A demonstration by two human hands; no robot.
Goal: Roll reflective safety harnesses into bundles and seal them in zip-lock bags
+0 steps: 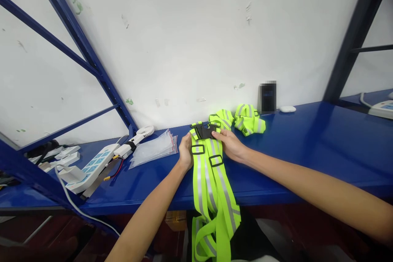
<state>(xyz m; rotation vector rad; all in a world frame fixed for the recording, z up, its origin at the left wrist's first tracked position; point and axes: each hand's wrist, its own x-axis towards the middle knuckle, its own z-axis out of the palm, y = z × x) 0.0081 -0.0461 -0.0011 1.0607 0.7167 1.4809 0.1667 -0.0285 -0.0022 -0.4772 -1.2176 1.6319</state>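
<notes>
Between my hands is a neon-yellow reflective strap harness with grey stripes, its black plastic buckle at the top. My left hand grips its left edge, the fingers partly hidden behind the straps. With thumb and fingers, my right hand pinches the right end beside the buckle. Two black slide adjusters sit below the buckle. The straps run down over the table's front edge, and the lower part hangs in loops. Behind the buckle lie two bundles of the same straps, the right one folded up.
Left on the blue table are clear zip bags, a small white fan and a power strip with its cable. A dark phone-like object leans on the wall beside a white case. Blue shelf posts flank both sides.
</notes>
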